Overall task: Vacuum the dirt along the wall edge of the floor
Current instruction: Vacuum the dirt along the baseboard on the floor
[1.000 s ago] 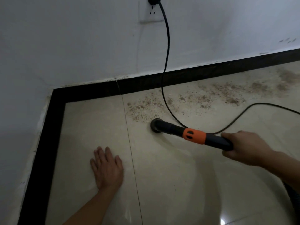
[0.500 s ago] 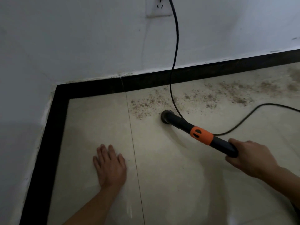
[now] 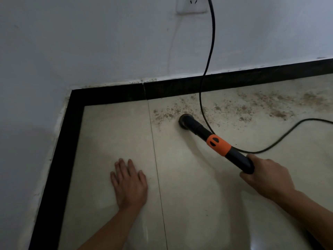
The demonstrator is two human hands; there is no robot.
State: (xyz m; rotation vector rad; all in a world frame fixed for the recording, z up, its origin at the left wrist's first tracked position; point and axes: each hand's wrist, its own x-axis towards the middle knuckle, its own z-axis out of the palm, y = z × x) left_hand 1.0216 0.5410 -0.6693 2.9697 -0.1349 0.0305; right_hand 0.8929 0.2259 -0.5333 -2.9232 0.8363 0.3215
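1. Head view, left side: the left hand [image 3: 128, 184] lies palm-down on the floor [image 3: 111, 134], its grip spread flat and holding nothing; it sits well left of the dirt and, I judge, serves as a brace.
2. Centre: the round nozzle [image 3: 185, 120] of the vacuum wand [image 3: 239, 159] rests on the tile at the left end of the dirt [image 3: 252, 107]; the dirt runs rightward as a speckled band along the near side of the black border strip [image 3: 111, 93].
3. The power cord [image 3: 209, 51] hangs down the wall just right of the wall socket [image 3: 191, 5] and crosses the dirt just right of the nozzle.
4. Right: the right hand [image 3: 268, 177] has its grip curled round the near end of the wand, behind the orange collar [image 3: 218, 145].
5. The step in hand looks to be the sweep along the wall edge; do it with the nozzle mouth flat to the tile, drawn slowly rightward, then a pass tight against the strip; nudge the cord aside, lest it drag grains; most of the band is uncleared.
6. Count: two hands; one wand, one nozzle, one collar; one cord; one socket; one band of dirt.
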